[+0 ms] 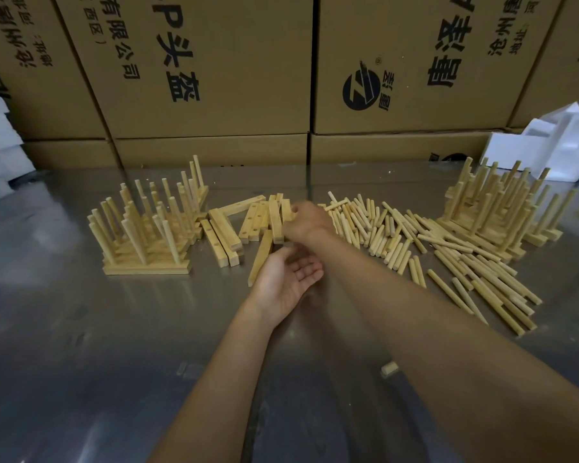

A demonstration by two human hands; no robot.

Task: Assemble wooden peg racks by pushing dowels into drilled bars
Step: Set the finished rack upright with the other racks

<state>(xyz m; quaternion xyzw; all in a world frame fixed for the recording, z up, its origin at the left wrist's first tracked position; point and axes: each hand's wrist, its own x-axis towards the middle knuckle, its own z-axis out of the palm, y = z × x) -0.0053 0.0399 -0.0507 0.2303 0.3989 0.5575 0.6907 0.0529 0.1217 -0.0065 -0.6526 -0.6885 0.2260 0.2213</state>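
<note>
A pile of drilled wooden bars (pixel 244 219) lies mid-table. My right hand (pixel 304 222) reaches into it from the right, fingers curled round an upright bar (pixel 276 219) at the pile's right edge. Just below, my left hand (pixel 286 283) lies palm up with relaxed fingers. A single bar (pixel 260 259) slants along its thumb side, touching it; no grip on it shows. Loose dowels (pixel 398 235) spread out to the right of my hands.
Stacked finished racks with upright pegs stand at the left (pixel 147 238) and at the right (pixel 495 212). A small wood offcut (pixel 389 368) lies on the steel table (pixel 97 345). Cardboard boxes (pixel 214 78) wall the back; white foam pieces (pixel 549 145) sit at the far right.
</note>
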